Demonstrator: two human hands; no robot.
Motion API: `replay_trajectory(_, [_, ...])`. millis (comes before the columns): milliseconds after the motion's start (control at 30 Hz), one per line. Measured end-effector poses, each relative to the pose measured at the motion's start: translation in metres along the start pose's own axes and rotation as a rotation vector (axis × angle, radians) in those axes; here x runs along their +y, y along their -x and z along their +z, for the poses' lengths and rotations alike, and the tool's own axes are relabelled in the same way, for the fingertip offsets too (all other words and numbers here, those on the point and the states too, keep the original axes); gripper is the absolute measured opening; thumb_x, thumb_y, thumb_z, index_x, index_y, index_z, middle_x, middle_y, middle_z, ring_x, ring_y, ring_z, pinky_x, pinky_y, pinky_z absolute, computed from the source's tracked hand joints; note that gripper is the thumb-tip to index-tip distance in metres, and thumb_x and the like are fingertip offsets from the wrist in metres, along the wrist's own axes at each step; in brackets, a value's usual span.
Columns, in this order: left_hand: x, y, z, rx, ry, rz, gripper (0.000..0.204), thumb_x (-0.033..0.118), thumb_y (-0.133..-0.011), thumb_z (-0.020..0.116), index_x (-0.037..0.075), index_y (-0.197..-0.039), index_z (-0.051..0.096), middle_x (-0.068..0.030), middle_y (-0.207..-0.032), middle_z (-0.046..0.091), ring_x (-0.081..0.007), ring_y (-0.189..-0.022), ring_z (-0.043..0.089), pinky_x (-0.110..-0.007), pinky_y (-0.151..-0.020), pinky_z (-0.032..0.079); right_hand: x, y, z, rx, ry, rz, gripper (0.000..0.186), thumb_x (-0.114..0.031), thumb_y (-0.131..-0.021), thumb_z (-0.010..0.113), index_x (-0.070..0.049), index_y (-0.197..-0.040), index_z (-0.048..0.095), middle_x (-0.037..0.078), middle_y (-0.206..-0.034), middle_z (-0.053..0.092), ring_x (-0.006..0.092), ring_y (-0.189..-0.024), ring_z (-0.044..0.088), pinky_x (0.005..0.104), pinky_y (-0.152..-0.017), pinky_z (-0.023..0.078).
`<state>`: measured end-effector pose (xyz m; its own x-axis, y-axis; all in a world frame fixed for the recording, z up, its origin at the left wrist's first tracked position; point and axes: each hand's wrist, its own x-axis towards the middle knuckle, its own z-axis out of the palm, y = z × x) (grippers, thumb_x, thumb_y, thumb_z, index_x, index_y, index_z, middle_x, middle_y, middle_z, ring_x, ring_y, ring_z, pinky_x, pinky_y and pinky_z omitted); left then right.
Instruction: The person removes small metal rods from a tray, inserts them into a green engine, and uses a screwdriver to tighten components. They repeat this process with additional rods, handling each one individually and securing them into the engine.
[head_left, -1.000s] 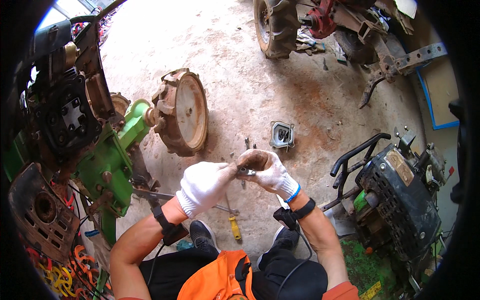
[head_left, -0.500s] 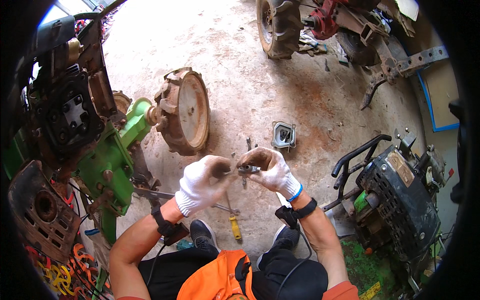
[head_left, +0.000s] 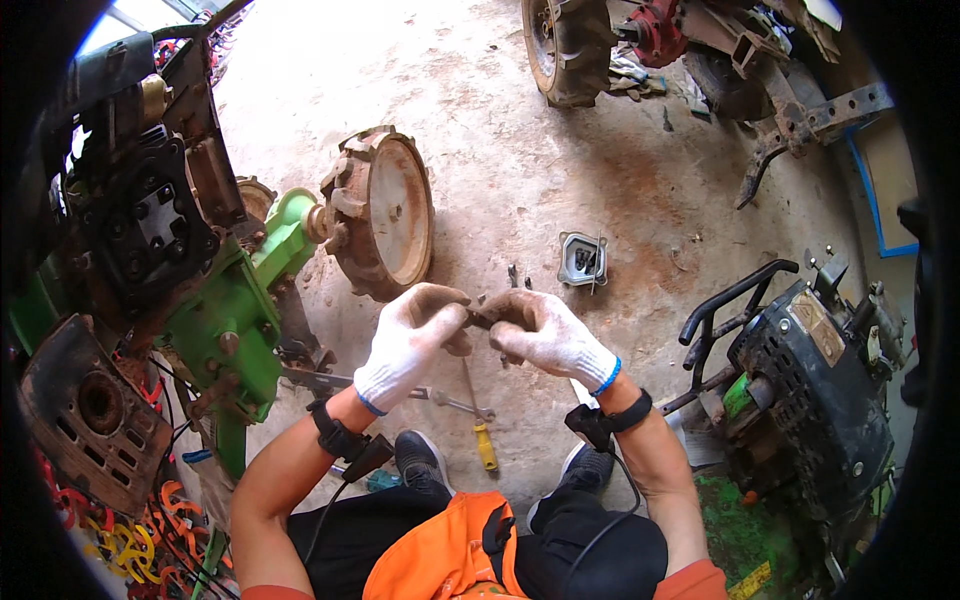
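Gloved hands at work above a concrete floor, clock directions taken from between my hands. My right hand (head_left: pixel 548 335) pinches a small dark part (head_left: pixel 480 319) between thumb and fingers, at the centre of the dial. The visible piece lies crosswise, its long axis running roughly from ten to four o'clock, with the exposed end toward my left hand (head_left: pixel 408 335); the other end is hidden by my right fingers. My left hand is curled, fingertips at the part; I cannot tell whether it grips. Beyond, on the floor at six o'clock, lies a yellow-handled screwdriver (head_left: pixel 485 446), shaft pointing just short of twelve. Near it, a wrench (head_left: pixel 464 406) lies nearly crosswise, its right end toward four. At two o'clock sits a grey metal housing (head_left: pixel 568 246) with small dark pieces inside. At eleven stands a lugged wheel (head_left: pixel 398 212), joined to a green machine (head_left: pixel 225 325) at nine. Farthest, toward one, is a red machine (head_left: pixel 658 35).
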<state>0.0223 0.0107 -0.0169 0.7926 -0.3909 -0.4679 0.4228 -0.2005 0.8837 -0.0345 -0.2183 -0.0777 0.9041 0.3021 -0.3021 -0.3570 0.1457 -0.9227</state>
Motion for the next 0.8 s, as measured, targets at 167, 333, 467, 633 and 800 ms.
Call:
replay_trajectory(167, [-0.012, 0.002, 0.001, 0.038, -0.036, 0.188, 0.022, 0.004, -0.105, 0.074, -0.003, -0.126, 0.071, -0.0108, -0.11, 0.078, -0.0175, -0.09, 0.079, -0.031, -0.084, 0.066, 0.012, -0.003, -0.006, 0.051, -0.294, -0.071, 0.036, -0.006, -0.101, 0.081, 0.005, -0.132, 0.069, 0.011, -0.106, 0.079, 0.0166, -0.085, 0.076, 0.033, -0.076, 0.064])
replay_trajectory(333, [-0.012, 0.001, -0.007, -0.008, -0.616, 0.789, 0.023, -0.009, -0.099, 0.077, -0.001, -0.121, 0.074, -0.0095, -0.114, 0.079, -0.0161, -0.099, 0.079, -0.032, -0.089, 0.065, 0.011, 0.0, -0.008, 0.043, -0.349, -0.085, 0.037, -0.007, -0.095, 0.088, 0.004, -0.129, 0.074, 0.009, -0.111, 0.08, 0.0133, -0.092, 0.076, 0.0304, -0.082, 0.064])
replay_trajectory(467, [-0.015, 0.004, 0.002, 0.052, -0.213, 0.347, 0.033, 0.0, -0.094, 0.086, 0.001, -0.124, 0.071, -0.0089, -0.11, 0.079, -0.0156, -0.099, 0.078, -0.032, -0.088, 0.065, 0.012, 0.001, -0.009, 0.102, -0.373, -0.15, 0.032, -0.003, -0.094, 0.089, 0.003, -0.123, 0.077, 0.011, -0.113, 0.082, 0.0151, -0.098, 0.078, 0.0319, -0.087, 0.066])
replay_trajectory(633, [-0.01, 0.006, 0.001, -0.037, -0.02, 0.064, 0.03, 0.001, -0.1, 0.08, -0.002, -0.127, 0.066, -0.0113, -0.109, 0.078, -0.0189, -0.093, 0.079, -0.035, -0.084, 0.066, 0.012, -0.001, -0.008, 0.128, -0.301, -0.142, 0.033, -0.002, -0.093, 0.089, 0.003, -0.124, 0.077, 0.011, -0.112, 0.082, 0.0156, -0.098, 0.078, 0.0315, -0.085, 0.066])
replay_trajectory(800, [-0.006, 0.007, 0.002, -0.064, -0.001, 0.019, 0.03, 0.006, -0.102, 0.079, -0.004, -0.128, 0.067, -0.0121, -0.106, 0.078, -0.0203, -0.086, 0.078, -0.035, -0.079, 0.065, 0.01, 0.0, -0.007, 0.147, -0.321, -0.068, 0.036, 0.0, -0.091, 0.088, 0.006, -0.124, 0.075, 0.012, -0.107, 0.081, 0.0174, -0.09, 0.078, 0.0344, -0.079, 0.067])
